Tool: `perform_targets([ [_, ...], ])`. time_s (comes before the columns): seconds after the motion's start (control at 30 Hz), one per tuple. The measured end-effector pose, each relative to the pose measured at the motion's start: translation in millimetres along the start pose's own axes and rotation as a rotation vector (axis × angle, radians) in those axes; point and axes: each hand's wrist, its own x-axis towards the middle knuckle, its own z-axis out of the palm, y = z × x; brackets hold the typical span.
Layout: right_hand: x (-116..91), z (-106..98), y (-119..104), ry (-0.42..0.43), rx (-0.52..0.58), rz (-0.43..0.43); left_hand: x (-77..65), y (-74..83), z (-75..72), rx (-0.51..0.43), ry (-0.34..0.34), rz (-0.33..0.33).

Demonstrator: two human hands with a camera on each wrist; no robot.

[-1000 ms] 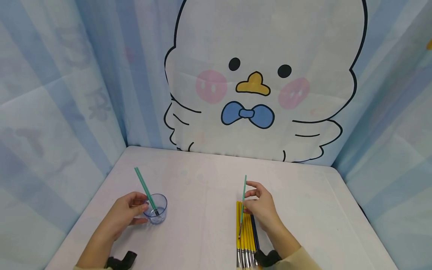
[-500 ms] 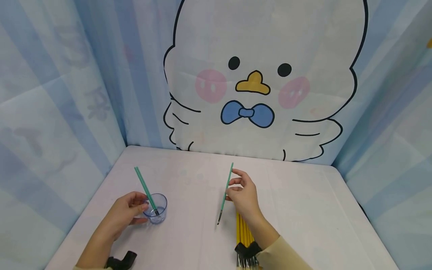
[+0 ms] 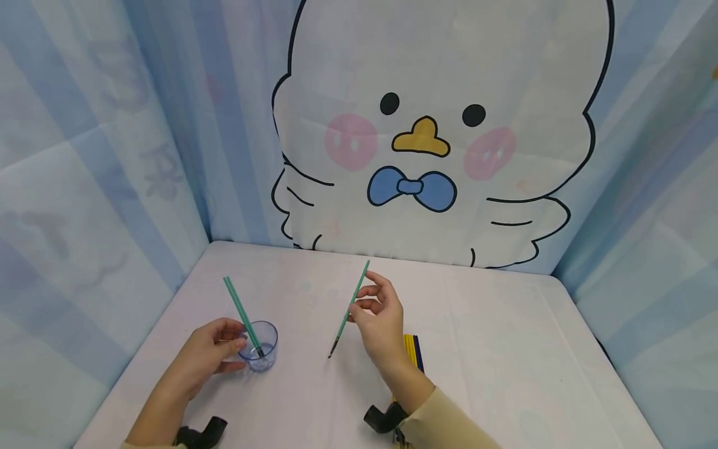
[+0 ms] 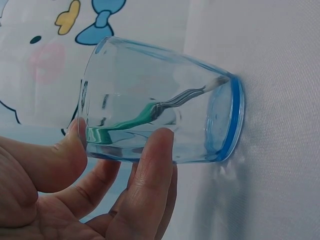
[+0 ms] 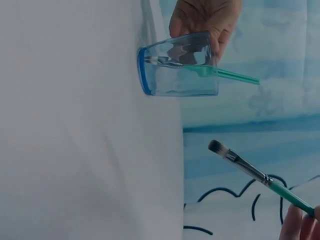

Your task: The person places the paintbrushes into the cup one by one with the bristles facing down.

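My left hand (image 3: 210, 352) holds a clear blue plastic cup (image 3: 272, 354) by its side, thumb near the rim and fingers along the wall. The cup stands upright on the table. Inside it lean green-handled paintbrushes (image 3: 239, 304), bristles down and handles sticking out past the rim. To the right, my right hand (image 3: 381, 321) pinches another green paintbrush (image 3: 344, 321) by its handle, above the table. That brush tilts, with its dark bristle tip (image 5: 218, 147) low and toward the cup. A gap separates the tip from the cup.
Under my right forearm lies a row of yellow-handled paintbrushes (image 3: 410, 347), partly hidden, with a dark blue one (image 3: 419, 355) at its right side. A white cloth covers the table (image 3: 505, 349). Patterned curtains (image 3: 101, 187) enclose the back and sides.
My right hand has lifted the green paintbrush off the yellow ones and carried it left toward the cup, tilting it more. The left hand and cup have stayed put.
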Motion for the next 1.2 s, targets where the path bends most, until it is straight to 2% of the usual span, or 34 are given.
perform_targets([
  [0.77,-5.9,74.6,-24.9,-0.139,0.118,-0.142,-1.4,1.8,-0.2,0.003,-0.002,0.016],
  [1.2,-2.7,100.5,-10.5,-0.16,0.099,-0.14,2.5,0.1,-0.4,0.006,-0.002,0.002],
])
